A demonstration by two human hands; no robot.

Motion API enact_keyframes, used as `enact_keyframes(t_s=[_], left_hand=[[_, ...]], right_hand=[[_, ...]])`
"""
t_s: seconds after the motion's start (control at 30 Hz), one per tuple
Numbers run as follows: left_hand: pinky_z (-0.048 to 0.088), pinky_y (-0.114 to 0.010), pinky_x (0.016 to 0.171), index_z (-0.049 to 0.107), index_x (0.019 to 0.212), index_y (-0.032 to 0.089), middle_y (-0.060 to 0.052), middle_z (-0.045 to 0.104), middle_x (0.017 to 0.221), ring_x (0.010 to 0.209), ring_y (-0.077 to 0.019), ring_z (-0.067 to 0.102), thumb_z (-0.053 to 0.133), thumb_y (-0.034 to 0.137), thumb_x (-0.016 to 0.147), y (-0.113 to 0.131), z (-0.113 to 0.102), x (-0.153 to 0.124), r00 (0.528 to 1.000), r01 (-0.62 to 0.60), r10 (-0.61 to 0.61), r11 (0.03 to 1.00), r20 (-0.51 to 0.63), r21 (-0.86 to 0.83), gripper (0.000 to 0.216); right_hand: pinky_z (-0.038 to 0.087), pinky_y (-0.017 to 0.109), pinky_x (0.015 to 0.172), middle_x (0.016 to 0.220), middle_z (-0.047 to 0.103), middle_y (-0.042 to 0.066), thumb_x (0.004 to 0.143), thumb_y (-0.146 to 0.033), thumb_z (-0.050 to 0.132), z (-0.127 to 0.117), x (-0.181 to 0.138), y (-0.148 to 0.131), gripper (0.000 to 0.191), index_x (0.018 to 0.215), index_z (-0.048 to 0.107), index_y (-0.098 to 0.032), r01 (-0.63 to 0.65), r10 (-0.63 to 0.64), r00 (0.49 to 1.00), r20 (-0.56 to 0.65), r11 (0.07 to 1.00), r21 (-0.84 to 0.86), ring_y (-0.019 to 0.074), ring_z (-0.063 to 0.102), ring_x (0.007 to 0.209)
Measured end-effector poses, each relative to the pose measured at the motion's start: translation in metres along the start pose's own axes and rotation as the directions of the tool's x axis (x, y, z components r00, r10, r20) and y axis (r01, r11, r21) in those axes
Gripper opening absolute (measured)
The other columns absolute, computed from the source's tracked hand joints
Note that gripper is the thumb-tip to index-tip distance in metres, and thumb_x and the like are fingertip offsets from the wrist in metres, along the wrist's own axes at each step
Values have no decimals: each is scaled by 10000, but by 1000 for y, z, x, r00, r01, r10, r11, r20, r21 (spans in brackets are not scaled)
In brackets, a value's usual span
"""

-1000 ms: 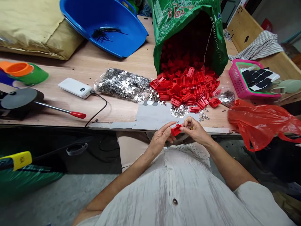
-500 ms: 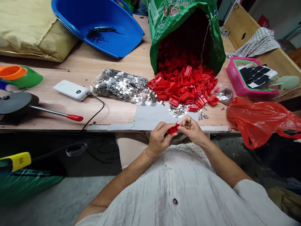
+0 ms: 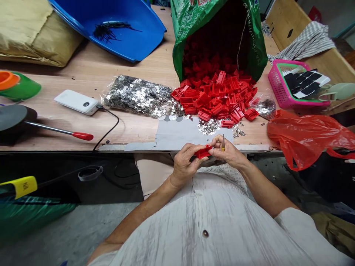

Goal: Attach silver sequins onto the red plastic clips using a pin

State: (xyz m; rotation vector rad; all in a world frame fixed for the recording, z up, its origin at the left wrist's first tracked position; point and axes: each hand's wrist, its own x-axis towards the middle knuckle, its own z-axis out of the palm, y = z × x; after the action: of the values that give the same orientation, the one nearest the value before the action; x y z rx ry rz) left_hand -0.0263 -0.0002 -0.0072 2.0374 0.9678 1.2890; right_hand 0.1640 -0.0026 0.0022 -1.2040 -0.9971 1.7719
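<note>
My left hand pinches a small red plastic housing between thumb and fingers, just off the table's front edge. The thumb and index fingertip of my right hand meet the housing's right end. A slim pointed tool with a yellow band is also held in my right hand, its metal tip pointing up; its lower part is hidden by the fingers. Beyond my hands, a heap of red plastic housings spills from a green woven sack. Small silvery metal pieces lie on a grey sheet.
A clear bag of flat metal pieces lies left of the heap. Further left are a white power bank with a cable and a red-tipped lever. A blue scoop-shaped basin stands behind. To the right are a pink basket and red plastic bag.
The view has shifted slightly, so the table items sit a little higher and further left. The tool in my right hand shows more of its tip. Both hands still hold the red housing.
</note>
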Motion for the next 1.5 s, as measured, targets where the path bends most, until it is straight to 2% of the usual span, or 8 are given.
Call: enact_keyframes(t_s=[0.2,0.4,0.57,0.7,0.8,0.9,1.4,1.5], left_hand=[[551,-283,747,686,1103,241,-40,715,924,840,-164,665,708,292,830,-4,0,-3,1000,7,-7,1000,3,-16,279],[555,-270,721,706,1071,243,-45,719,910,797,-157,669,736,301,802,-17,-2,-7,1000,-14,13,982,-9,-188,277],[551,-306,827,691,1064,207,-61,695,1002,916,-184,665,734,293,800,-31,-1,-11,957,272,-291,877,14,-396,281],[517,-317,932,626,1228,233,-51,653,1098,991,-171,646,694,284,831,-41,-2,-8,870,427,-492,783,-31,-453,406],[502,-318,964,618,1262,243,-48,635,1114,998,-165,633,703,296,820,-42,-6,-3,868,427,-493,802,-59,-418,453],[503,-307,961,617,1269,255,-44,622,1131,1001,-157,633,694,293,827,-39,-9,1,875,411,-479,815,-76,-409,450],[503,-300,935,608,1276,260,-45,618,1112,1010,-157,620,674,294,851,-40,-4,5,910,359,-403,882,-96,-306,431],[522,-301,897,606,1270,250,-45,624,1060,977,-156,624,660,309,864,-36,-3,7,934,309,-338,927,-113,-214,414]], right_hand=[[236,168,428,861,621,-37,672,-396,803,0,1,4,460,873,425,-228,-25,25,1000,-7,999,20,24,353,476],[199,178,426,865,629,-36,650,-426,813,1,2,14,491,883,426,-233,-68,49,989,136,988,140,20,277,458],[328,214,496,885,662,-8,740,-436,737,-12,18,8,390,993,511,-245,71,-63,997,47,979,-192,77,429,525],[441,317,778,961,672,40,864,-248,614,-27,44,-6,94,954,630,-229,223,-411,911,-40,572,-790,182,591,838],[436,337,862,1027,672,57,892,-189,578,-30,58,-8,118,962,659,-237,226,-420,904,80,310,-923,217,600,977],[444,329,848,1045,667,60,909,-211,575,-31,62,-7,117,981,663,-242,196,-405,910,94,218,-956,220,603,988],[403,309,715,917,649,55,873,-187,571,-28,62,-9,35,885,588,-216,148,-366,928,64,206,-967,208,578,836],[389,303,683,859,636,41,862,-184,549,-26,59,-8,48,888,574,-216,172,-395,917,48,283,-944,191,560,766]])
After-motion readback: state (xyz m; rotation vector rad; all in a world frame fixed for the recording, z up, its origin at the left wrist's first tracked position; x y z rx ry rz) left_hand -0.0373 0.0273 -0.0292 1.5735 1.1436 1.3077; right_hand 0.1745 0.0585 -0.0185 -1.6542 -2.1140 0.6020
